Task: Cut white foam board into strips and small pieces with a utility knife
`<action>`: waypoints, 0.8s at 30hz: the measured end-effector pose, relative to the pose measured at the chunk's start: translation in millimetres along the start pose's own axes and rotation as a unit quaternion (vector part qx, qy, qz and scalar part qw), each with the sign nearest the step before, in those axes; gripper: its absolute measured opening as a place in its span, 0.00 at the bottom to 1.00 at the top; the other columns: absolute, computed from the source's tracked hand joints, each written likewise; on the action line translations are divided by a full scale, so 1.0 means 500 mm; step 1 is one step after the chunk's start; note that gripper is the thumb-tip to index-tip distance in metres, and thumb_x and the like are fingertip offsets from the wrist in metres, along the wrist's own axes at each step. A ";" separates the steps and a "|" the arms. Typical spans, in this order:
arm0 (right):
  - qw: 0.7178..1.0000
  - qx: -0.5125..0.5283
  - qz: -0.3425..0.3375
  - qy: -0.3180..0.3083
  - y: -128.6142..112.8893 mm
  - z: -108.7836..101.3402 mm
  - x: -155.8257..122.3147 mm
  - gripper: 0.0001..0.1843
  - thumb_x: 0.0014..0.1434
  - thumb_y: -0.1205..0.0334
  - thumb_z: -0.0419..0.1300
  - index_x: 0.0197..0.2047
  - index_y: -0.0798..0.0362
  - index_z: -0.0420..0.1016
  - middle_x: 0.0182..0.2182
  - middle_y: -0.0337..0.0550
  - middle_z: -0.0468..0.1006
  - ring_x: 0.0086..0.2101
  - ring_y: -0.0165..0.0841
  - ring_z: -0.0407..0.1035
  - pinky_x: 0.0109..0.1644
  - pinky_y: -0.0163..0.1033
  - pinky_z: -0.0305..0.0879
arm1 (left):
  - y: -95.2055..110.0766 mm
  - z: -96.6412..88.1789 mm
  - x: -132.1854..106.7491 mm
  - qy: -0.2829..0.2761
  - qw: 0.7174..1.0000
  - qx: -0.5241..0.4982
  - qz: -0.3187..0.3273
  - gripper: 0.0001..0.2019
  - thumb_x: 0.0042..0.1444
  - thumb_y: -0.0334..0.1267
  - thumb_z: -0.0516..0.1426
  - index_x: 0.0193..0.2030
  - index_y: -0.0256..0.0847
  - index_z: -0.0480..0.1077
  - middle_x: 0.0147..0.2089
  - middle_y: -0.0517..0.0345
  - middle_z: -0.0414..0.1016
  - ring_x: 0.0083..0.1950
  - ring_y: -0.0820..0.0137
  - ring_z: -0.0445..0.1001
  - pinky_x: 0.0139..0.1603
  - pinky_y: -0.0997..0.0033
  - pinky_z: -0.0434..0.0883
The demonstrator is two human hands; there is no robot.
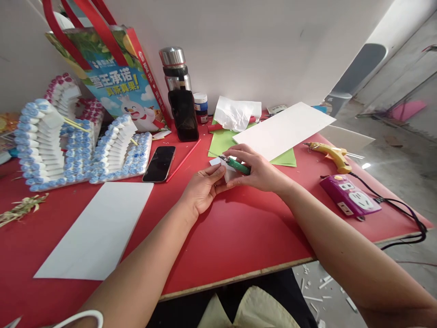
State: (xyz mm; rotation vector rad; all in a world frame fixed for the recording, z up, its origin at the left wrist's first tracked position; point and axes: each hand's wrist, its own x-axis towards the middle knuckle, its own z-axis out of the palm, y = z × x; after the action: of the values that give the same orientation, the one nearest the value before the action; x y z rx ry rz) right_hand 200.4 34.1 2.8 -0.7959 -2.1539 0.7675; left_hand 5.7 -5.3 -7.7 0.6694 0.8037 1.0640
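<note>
My left hand (205, 187) pinches a small white piece of card (231, 173) above the red table (218, 241). My right hand (257, 171) is curled around a green-handled craft knife (239, 166), its metal end pointing left toward my left thumb. The right fingertips also reach the right side of the white piece. Both hands are close together, and their fingers partly hide the piece. Just behind them lie green paper (218, 145) and a large white foam board (285, 130).
Another white board (99, 230) lies left. Behind it are a phone (159, 164), a red stick (183, 160) and blue-and-white models (44, 146). A steel flask (173, 68) and printed bag (116, 77) stand at the back. A yellow glue gun (329, 152) and purple power socket (350, 196) lie right.
</note>
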 end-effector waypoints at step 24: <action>0.989 0.032 0.127 0.069 -0.014 -0.017 0.005 0.23 0.51 0.50 0.71 0.48 0.52 0.81 0.50 0.49 0.73 0.42 0.40 0.72 0.46 0.45 0.70 | 0.006 0.017 -0.003 0.053 0.996 0.063 -0.013 0.04 0.55 0.29 0.63 0.37 0.32 0.78 0.38 0.49 0.81 0.36 0.65 0.81 0.47 0.54 0.81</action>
State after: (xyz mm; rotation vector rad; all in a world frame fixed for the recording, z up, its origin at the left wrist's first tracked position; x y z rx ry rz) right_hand 203.3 34.0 13.4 -1.0718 -1.9184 0.8784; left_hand 10.9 -6.7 -0.1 0.7117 0.9761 1.0370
